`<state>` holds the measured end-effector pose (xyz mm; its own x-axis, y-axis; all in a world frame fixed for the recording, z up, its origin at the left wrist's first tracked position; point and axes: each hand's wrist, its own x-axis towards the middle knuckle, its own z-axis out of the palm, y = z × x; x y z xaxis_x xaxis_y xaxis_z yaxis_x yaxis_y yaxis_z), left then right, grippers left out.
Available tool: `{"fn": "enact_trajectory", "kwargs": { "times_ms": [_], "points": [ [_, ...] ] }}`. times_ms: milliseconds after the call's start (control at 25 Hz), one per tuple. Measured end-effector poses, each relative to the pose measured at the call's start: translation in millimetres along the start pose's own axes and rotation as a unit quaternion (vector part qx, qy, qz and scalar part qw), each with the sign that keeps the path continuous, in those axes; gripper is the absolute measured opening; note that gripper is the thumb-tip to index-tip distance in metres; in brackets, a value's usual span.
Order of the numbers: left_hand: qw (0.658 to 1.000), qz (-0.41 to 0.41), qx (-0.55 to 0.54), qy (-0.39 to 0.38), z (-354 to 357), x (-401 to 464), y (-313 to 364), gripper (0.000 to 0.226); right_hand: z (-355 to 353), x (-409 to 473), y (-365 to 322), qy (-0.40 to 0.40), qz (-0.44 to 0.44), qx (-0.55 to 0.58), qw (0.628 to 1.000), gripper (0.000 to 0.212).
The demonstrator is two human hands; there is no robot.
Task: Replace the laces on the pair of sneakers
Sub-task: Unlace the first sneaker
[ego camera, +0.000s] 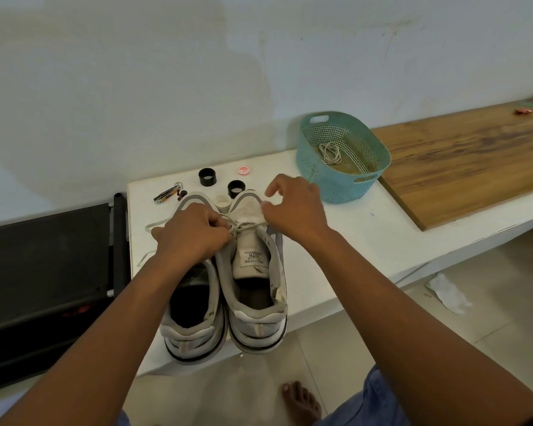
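Two worn white-grey sneakers stand side by side on the white bench, heels toward me: the left sneaker (194, 321) and the right sneaker (254, 290). A white lace (243, 225) crosses the right sneaker's tongue near the toe. My left hand (191, 235) pinches one part of it above the left shoe. My right hand (293, 207) pinches the other part at the shoe's right side. Loose lace ends (150, 241) trail off to the left. Another coiled lace (330, 152) lies in the teal basket.
The teal perforated basket (370, 176) sits behind my right hand. Two black rings (207, 176), a red-white cap (243, 170) and a nail clipper (168, 195) lie behind the shoes. A wooden board (468, 161) lies to the right, and a black rack (43, 265) stands on the left.
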<state>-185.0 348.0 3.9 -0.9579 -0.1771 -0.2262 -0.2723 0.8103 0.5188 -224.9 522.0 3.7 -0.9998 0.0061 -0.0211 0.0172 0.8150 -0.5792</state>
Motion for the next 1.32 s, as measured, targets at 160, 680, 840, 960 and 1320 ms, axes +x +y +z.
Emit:
{"fn": "enact_trajectory", "kwargs": {
  "times_ms": [160,680,840,960,1320],
  "points": [
    [1.0,0.006,-0.006,-0.005,-2,-1,1,0.009,13,-12,-11,-0.107,-0.084,-0.104,0.985,0.017],
    [1.0,-0.001,0.017,0.026,-1,1,0,0.007,7,-13,-11,-0.031,-0.094,-0.111,0.989,0.015],
    [1.0,0.005,0.008,0.022,-2,0,-1,0.006,17,-19,-18,-0.053,-0.115,-0.156,0.98,0.012],
    [0.999,0.013,0.014,0.033,0,-1,-1,0.01,4,-14,-16,0.086,-0.006,-0.164,0.983,0.017],
    [0.999,0.019,0.021,0.031,-1,-2,1,0.014,10,-16,-12,-0.052,-0.099,-0.133,0.985,0.018]
  ]
}}
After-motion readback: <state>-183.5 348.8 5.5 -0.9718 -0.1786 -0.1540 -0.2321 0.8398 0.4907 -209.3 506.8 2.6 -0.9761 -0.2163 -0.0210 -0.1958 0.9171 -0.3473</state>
